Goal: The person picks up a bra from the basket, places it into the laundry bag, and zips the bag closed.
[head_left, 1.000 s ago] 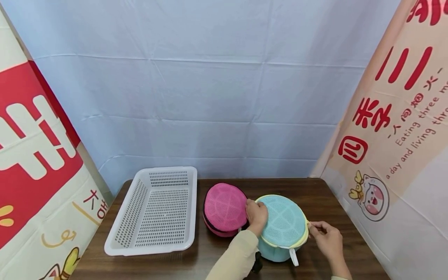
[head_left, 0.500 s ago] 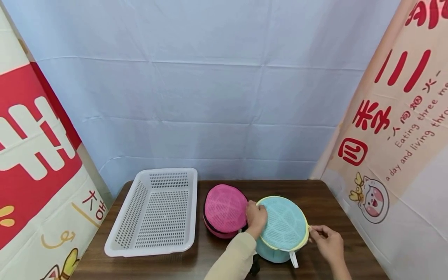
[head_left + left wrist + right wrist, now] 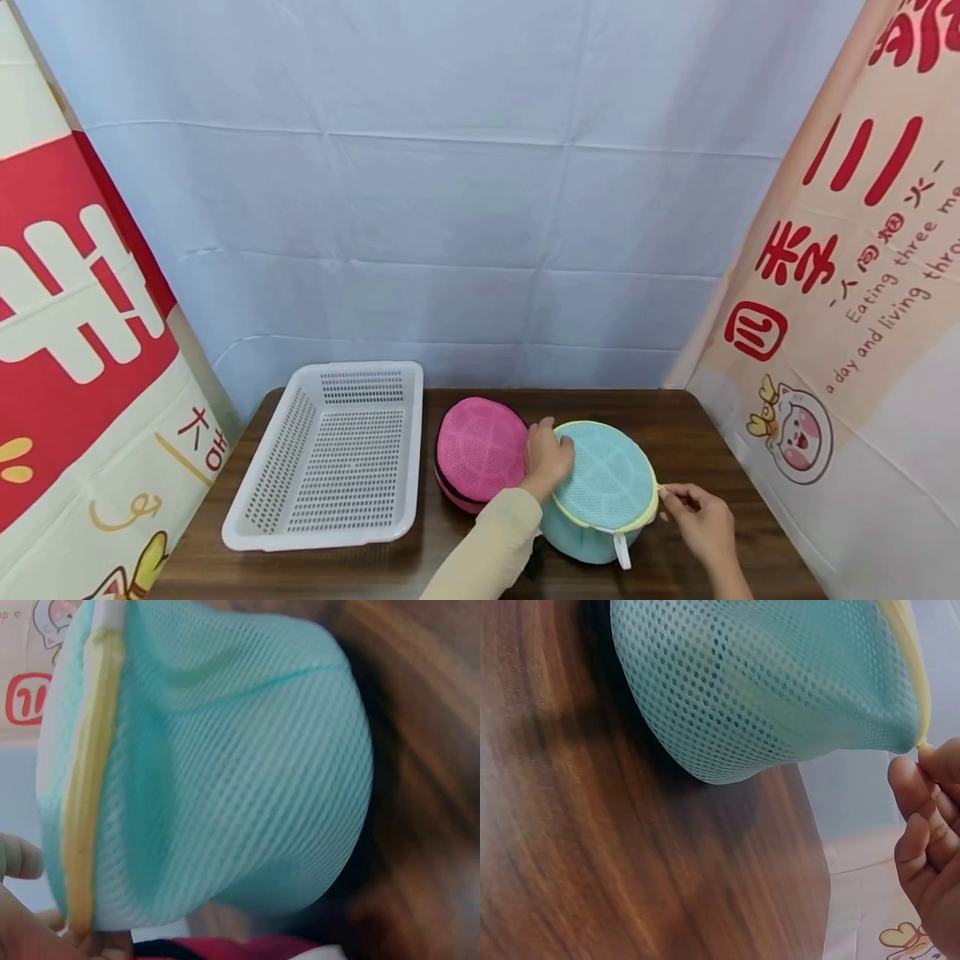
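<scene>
A teal mesh laundry bag (image 3: 604, 479) with yellow zipper trim stands on the table, its round top closed over. My left hand (image 3: 549, 457) grips the left side of its rim; in the left wrist view the fingers (image 3: 19, 855) meet the yellow trim (image 3: 88, 780) at the lower left. At the right edge, the thumb and forefinger of my right hand (image 3: 705, 523) pinch the small yellow zipper pull, mostly covered by the fingertips. A white tab (image 3: 622, 552) hangs from the bag's front. Close by my left hand lies a pink mesh laundry bag (image 3: 480, 450) with black trim.
A white perforated plastic basket (image 3: 415, 450) stands at the left of the dark wooden table (image 3: 431, 575). Behind hangs a pale blue cloth (image 3: 450, 208), with printed cloths on both sides. The table's right edge runs near my right hand.
The teal bag has shifted slightly left at its front, its white tab along with it. My left forearm has swung a little left. Both hands keep their holds.
</scene>
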A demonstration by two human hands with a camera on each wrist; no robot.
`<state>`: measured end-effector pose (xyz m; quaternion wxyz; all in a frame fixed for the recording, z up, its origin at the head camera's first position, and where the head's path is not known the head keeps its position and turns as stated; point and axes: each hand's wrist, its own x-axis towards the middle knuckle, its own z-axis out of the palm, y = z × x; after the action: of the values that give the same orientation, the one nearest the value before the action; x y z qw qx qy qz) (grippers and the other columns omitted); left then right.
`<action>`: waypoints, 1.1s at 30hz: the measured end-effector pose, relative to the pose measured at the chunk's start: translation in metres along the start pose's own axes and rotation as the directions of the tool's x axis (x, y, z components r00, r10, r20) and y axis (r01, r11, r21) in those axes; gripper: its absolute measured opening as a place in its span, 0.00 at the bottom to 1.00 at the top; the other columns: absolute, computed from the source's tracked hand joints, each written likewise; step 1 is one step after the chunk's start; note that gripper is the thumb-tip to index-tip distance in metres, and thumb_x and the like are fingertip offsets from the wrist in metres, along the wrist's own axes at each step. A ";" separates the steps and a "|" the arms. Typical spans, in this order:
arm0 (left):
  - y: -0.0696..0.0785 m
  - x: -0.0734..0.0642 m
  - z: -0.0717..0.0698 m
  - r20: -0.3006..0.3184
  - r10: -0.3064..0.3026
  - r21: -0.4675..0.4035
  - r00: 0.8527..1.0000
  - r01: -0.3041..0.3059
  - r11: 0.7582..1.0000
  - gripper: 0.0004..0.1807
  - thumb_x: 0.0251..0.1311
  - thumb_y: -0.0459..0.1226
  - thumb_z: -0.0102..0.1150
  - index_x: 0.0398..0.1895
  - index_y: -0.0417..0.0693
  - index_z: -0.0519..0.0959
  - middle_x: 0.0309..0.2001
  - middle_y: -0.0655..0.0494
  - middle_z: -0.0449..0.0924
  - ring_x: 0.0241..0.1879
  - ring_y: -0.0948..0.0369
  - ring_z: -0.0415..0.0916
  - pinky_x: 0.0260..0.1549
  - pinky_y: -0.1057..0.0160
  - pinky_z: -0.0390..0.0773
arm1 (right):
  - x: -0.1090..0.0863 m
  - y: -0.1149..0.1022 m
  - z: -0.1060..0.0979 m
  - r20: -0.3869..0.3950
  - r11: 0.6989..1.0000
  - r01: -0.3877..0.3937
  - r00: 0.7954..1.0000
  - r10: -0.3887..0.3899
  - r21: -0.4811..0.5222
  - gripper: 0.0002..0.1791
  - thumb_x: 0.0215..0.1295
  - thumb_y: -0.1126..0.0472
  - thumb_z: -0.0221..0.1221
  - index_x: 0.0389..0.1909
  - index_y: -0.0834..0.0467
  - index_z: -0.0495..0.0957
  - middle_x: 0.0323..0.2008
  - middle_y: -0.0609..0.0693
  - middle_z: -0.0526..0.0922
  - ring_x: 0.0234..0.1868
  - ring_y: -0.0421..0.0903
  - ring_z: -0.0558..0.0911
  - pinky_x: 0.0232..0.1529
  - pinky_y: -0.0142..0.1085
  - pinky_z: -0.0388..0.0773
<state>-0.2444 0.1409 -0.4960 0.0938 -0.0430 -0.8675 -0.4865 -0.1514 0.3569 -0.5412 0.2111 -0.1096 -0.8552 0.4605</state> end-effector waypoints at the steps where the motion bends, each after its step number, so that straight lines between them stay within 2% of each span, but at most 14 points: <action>1: 0.001 0.002 -0.001 0.014 0.011 0.010 1.000 -0.011 1.000 0.19 0.57 0.35 0.54 0.51 0.35 0.75 0.41 0.45 0.75 0.44 0.50 0.73 0.44 0.55 0.72 | 0.003 0.003 0.001 0.007 1.000 0.010 1.000 -0.010 0.007 0.13 0.59 0.55 0.63 0.31 0.63 0.82 0.23 0.52 0.82 0.20 0.44 0.80 0.14 0.41 0.72; 2: 0.002 0.004 -0.002 0.033 0.015 0.021 0.999 -0.016 1.000 0.20 0.57 0.35 0.54 0.52 0.35 0.75 0.42 0.45 0.75 0.44 0.50 0.73 0.45 0.55 0.72 | 0.005 0.007 0.003 -0.001 1.000 0.015 1.000 -0.015 0.003 0.11 0.59 0.56 0.63 0.30 0.63 0.82 0.23 0.51 0.82 0.19 0.43 0.80 0.13 0.44 0.72; 5: 0.002 0.009 -0.004 0.095 0.022 0.041 0.995 -0.026 0.999 0.22 0.59 0.37 0.54 0.55 0.35 0.73 0.46 0.44 0.75 0.47 0.50 0.72 0.46 0.55 0.72 | 0.007 0.007 0.003 0.012 0.998 0.051 0.999 -0.051 0.024 0.12 0.58 0.56 0.63 0.29 0.63 0.81 0.23 0.51 0.82 0.19 0.43 0.80 0.15 0.43 0.74; 6: 0.002 0.011 -0.004 0.119 0.019 0.045 0.993 -0.024 0.999 0.23 0.59 0.38 0.54 0.57 0.35 0.72 0.48 0.44 0.74 0.49 0.50 0.72 0.47 0.54 0.71 | 0.008 0.007 0.002 0.019 0.995 0.067 0.997 -0.069 0.070 0.12 0.58 0.57 0.64 0.30 0.64 0.81 0.24 0.52 0.82 0.19 0.42 0.80 0.15 0.39 0.74; 8: 0.002 0.014 -0.003 0.156 0.013 0.057 0.988 -0.022 0.998 0.25 0.60 0.40 0.54 0.59 0.36 0.70 0.51 0.44 0.73 0.53 0.50 0.70 0.50 0.54 0.70 | 0.006 -0.002 0.002 0.025 0.994 0.081 0.996 -0.083 0.074 0.14 0.58 0.56 0.64 0.30 0.65 0.81 0.24 0.53 0.82 0.19 0.42 0.80 0.17 0.38 0.75; 10: 0.003 0.018 -0.002 0.188 0.010 0.072 0.982 -0.024 0.997 0.27 0.59 0.42 0.55 0.60 0.37 0.69 0.53 0.44 0.73 0.55 0.51 0.69 0.51 0.52 0.69 | 0.005 -0.007 0.001 0.033 0.991 0.085 0.996 -0.089 0.102 0.13 0.58 0.58 0.63 0.30 0.67 0.81 0.24 0.54 0.81 0.20 0.42 0.80 0.18 0.35 0.76; 13: 0.006 0.021 -0.001 0.219 0.000 0.107 0.976 -0.023 0.994 0.29 0.58 0.45 0.56 0.61 0.40 0.69 0.54 0.47 0.73 0.55 0.52 0.68 0.51 0.49 0.67 | 0.003 -0.020 0.001 0.047 0.997 0.049 0.998 -0.052 0.062 0.12 0.59 0.60 0.62 0.31 0.69 0.80 0.26 0.57 0.81 0.21 0.44 0.80 0.21 0.37 0.78; 17: 0.011 0.022 -0.001 0.216 0.010 0.114 0.976 -0.036 0.993 0.27 0.56 0.46 0.57 0.58 0.45 0.72 0.49 0.51 0.75 0.51 0.54 0.71 0.47 0.45 0.66 | 0.004 -0.024 0.002 0.043 0.999 0.030 0.999 -0.032 0.045 0.09 0.59 0.65 0.61 0.32 0.69 0.80 0.27 0.58 0.81 0.23 0.47 0.81 0.23 0.38 0.78; 21: 0.014 0.021 -0.002 0.175 0.036 0.067 0.984 -0.049 0.997 0.22 0.55 0.44 0.59 0.52 0.46 0.75 0.43 0.52 0.74 0.46 0.54 0.71 0.44 0.49 0.67 | 0.004 -0.019 0.003 0.029 0.995 0.070 0.997 -0.073 0.076 0.06 0.57 0.66 0.61 0.30 0.67 0.81 0.25 0.56 0.81 0.23 0.48 0.81 0.21 0.35 0.77; 23: 0.014 0.021 -0.002 0.166 0.044 0.043 0.985 -0.052 0.998 0.21 0.54 0.43 0.59 0.51 0.46 0.75 0.42 0.52 0.74 0.45 0.53 0.70 0.44 0.51 0.68 | 0.004 -0.019 0.003 0.024 0.995 0.073 0.997 -0.075 0.063 0.06 0.57 0.66 0.61 0.29 0.67 0.81 0.24 0.55 0.81 0.22 0.48 0.81 0.20 0.35 0.77; 24: 0.013 0.020 -0.003 0.163 0.051 0.032 0.985 -0.057 0.998 0.21 0.54 0.42 0.60 0.51 0.45 0.75 0.42 0.51 0.74 0.44 0.53 0.70 0.44 0.51 0.69 | 0.003 -0.024 0.002 0.025 0.998 0.057 0.998 -0.058 0.025 0.06 0.57 0.66 0.61 0.30 0.67 0.81 0.25 0.55 0.81 0.23 0.50 0.81 0.21 0.36 0.77; 26: 0.013 0.020 -0.002 0.173 0.058 0.023 0.983 -0.063 0.998 0.21 0.53 0.42 0.60 0.50 0.44 0.76 0.42 0.50 0.76 0.45 0.52 0.69 0.45 0.52 0.69 | 0.003 -0.024 0.001 0.030 0.999 0.047 0.998 -0.048 0.006 0.06 0.57 0.67 0.61 0.30 0.67 0.81 0.25 0.55 0.81 0.23 0.49 0.81 0.22 0.35 0.77; 27: 0.012 0.020 -0.002 0.181 0.062 0.021 0.982 -0.067 0.998 0.21 0.53 0.42 0.60 0.50 0.44 0.76 0.43 0.49 0.76 0.45 0.52 0.69 0.45 0.53 0.68 | 0.002 -0.030 0.000 0.030 0.999 0.021 0.999 -0.020 -0.039 0.06 0.57 0.67 0.60 0.31 0.68 0.81 0.26 0.56 0.81 0.24 0.51 0.81 0.23 0.36 0.78; 33: 0.008 0.018 0.001 0.219 0.070 0.031 0.973 -0.079 0.996 0.21 0.55 0.41 0.61 0.52 0.42 0.76 0.41 0.50 0.74 0.46 0.52 0.69 0.46 0.55 0.68 | 0.001 -0.035 -0.002 0.044 0.999 -0.012 0.999 0.014 -0.051 0.06 0.58 0.67 0.61 0.32 0.68 0.81 0.27 0.55 0.82 0.24 0.48 0.81 0.23 0.32 0.77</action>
<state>-0.2607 0.1452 -0.4863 0.0172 -0.1268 -0.8797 -0.4579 -0.1516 0.3393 -0.5106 0.1863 -0.1102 -0.8704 0.4423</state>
